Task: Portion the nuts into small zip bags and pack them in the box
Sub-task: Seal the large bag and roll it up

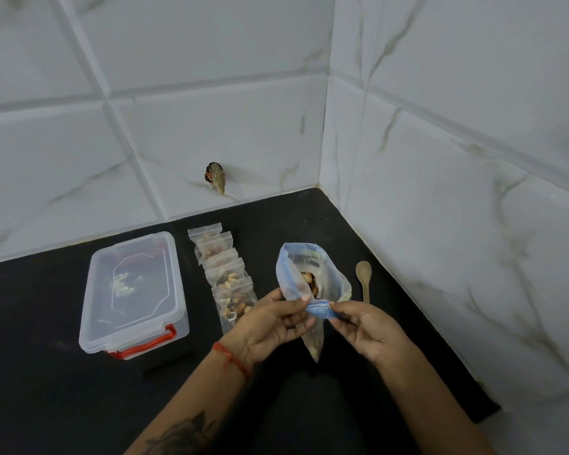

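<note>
Both forearms come in from the near edge of the black counter (63, 372), and I see my left hand (270, 326) and right hand (363, 333) each pinching the blue zip strip of the big bag (312, 284). That bag stands between them, toward the right edge, its mouth gaping at the far side and only a few nuts (311, 280) visible deep inside.

My worry is the seal: the strip is pressed only at the near end, so if I tilt the bag before running along it, nuts could spill onto the counter. The film looks thin and floppy, so it could also fold over under my fingers.

A row of small bags (225, 277), filled and overlapping, runs from the back wall toward my left hand, just left of the big bag. Left of the row sits the box (135, 290), clear, its lid on and red latch at the near end. A wooden spoon (363, 279) lies right of the big bag.
</note>
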Demonstrator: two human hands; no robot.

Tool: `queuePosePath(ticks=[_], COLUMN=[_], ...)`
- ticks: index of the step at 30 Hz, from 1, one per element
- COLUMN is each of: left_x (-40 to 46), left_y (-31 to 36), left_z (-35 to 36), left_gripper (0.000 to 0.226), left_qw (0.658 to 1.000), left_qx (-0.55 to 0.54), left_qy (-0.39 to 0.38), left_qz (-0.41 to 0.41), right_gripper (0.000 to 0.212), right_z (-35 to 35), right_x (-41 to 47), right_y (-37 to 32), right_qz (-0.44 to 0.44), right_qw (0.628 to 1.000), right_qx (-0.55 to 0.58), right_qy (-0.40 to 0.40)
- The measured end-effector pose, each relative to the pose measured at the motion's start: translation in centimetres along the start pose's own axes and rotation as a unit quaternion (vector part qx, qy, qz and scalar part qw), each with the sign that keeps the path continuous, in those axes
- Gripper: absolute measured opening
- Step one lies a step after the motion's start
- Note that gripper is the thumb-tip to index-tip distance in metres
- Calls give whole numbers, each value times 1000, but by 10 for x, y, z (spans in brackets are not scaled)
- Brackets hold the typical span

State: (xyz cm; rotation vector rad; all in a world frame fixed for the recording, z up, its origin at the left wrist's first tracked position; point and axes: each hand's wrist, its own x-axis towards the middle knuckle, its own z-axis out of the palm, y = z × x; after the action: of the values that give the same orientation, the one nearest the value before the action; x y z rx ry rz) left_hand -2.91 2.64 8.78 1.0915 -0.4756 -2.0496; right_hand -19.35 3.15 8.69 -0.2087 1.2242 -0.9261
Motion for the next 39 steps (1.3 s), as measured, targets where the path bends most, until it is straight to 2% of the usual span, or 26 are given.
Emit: queuePosePath(ticks=[2,4,5,7,9,12,14,17,19,21,22,23,24,26,27,28,29,30,31,32,33,34,35,36,37,39], left_x=[3,7,9,11,8,-4,-6,-3,0,4,5,6,7,8,9,10,11,13,15,16,16,14,11,9,8,8], left_y=[-5,-10,-12,-14,-11,3,11,12,8,5,4,5,6,9,9,10,11,13,16,20,25,30,35,39,43,47], left_z=[2,5,6,6,6,10,6,2,2,0,-1,-3,-5,-7,-8,-8,-9,-10,-9,-9,-7,-4,-2,1,2,4], left_gripper=[26,29,31,41,46,31,37,32,23,16,13,9,6,4,5,7,9,9,10,11,15,19,22,24,24,25], left_qw=[999,990,981,961,955,949,966,983,979,967,949,912,849,696,642,612,606,625,664,725,803,881,938,968,982,987], left_qx=[20,67,110,188,223,287,229,121,123,180,236,320,422,597,648,676,685,676,647,596,515,409,302,219,167,138], left_qy=[47,114,146,178,161,122,121,134,150,160,174,202,236,274,274,270,265,260,255,245,226,191,148,110,85,78], left_qz=[12,41,62,102,107,53,18,34,55,89,118,161,212,290,306,309,304,293,274,243,198,143,87,48,27,24], right_gripper=[13,20,18,16,20,29,34,36,33,32,31,27,23,16,15,15,17,18,18,18,20,24,28,32,32,23], right_z=[2,2,2,0,-2,-11,-15,-12,-5,1,4,7,10,15,15,15,13,11,9,8,8,9,9,9,9,10], right_x=[2,5,6,8,8,2,1,15,26,34,36,37,37,35,35,36,37,39,40,39,36,32,31,30,31,34], right_y=[4,9,11,14,10,-9,-22,-32,-32,-32,-32,-32,-32,-30,-29,-29,-30,-32,-36,-41,-46,-50,-53,-55,-55,-53], right_qz=[-45,-107,-146,-212,-217,-172,-183,-215,-216,-227,-236,-245,-261,-314,-345,-370,-375,-356,-320,-267,-205,-153,-124,-116,-124,-169], right_qw=[996,976,955,887,837,849,854,854,878,878,876,870,851,757,709,676,663,675,713,778,851,901,923,932,934,925], right_qx=[-68,-162,-226,-378,-481,-491,-478,-456,-413,-413,-414,-421,-447,-548,-584,-602,-613,-617,-604,-558,-481,-406,-363,-342,-333,-340], right_qy=[42,93,121,158,145,94,95,124,107,79,71,74,93,166,196,210,208,189,156,107,46,0,-22,-28,-28,-29])
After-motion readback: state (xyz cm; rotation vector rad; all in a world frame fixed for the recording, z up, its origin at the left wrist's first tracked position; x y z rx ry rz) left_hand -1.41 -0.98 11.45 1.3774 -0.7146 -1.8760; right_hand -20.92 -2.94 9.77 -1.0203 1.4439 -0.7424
